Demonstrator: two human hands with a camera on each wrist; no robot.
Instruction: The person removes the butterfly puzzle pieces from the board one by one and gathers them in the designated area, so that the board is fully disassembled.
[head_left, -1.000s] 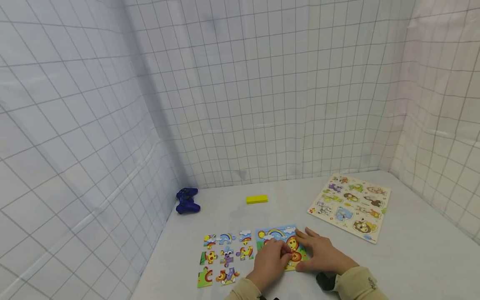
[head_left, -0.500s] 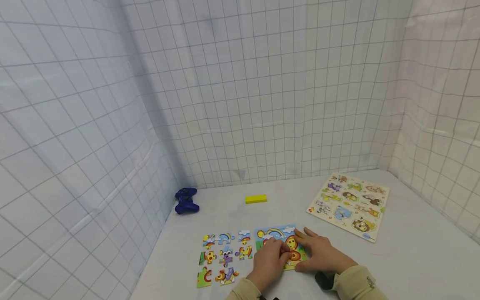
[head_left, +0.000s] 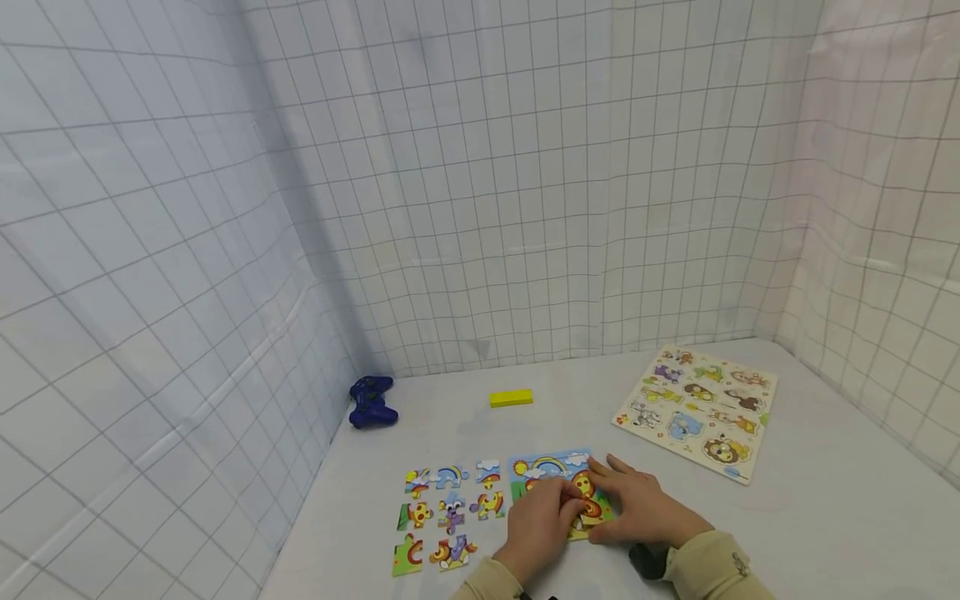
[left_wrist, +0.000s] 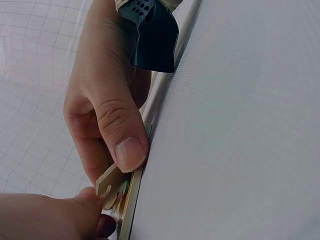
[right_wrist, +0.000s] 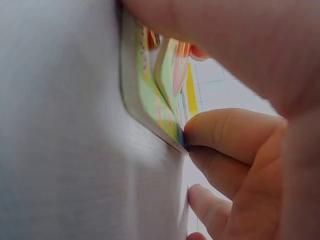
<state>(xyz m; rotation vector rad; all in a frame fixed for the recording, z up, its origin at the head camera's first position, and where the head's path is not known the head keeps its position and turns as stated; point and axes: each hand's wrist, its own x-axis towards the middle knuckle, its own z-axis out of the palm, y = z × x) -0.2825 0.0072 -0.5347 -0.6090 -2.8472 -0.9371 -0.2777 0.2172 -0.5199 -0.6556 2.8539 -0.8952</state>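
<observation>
A colourful jigsaw board (head_left: pixel 551 463) with a sun and rainbow picture lies flat on the table. My left hand (head_left: pixel 538 523) reaches over its lower middle and pinches a puzzle piece (left_wrist: pixel 111 182), which stands tilted up from the board in both wrist views. Along the board's right side, my right hand (head_left: pixel 648 507) holds the edge, thumb at the near corner and fingers at the far one. The lower left of the board is hidden behind the left hand. To the left lie several loose puzzle pieces (head_left: pixel 453 512) in rows, picture side up.
A blue game controller (head_left: pixel 371 402) lies at the back left beside the gridded sheet wall. Behind the jigsaw is a yellow bar (head_left: pixel 512 398). At the back right rests a wooden animal puzzle (head_left: pixel 697 412).
The piece at my left fingertips has tipped up a little from the board. Both hands stay in nearly the same place. The loose pieces have not moved.
</observation>
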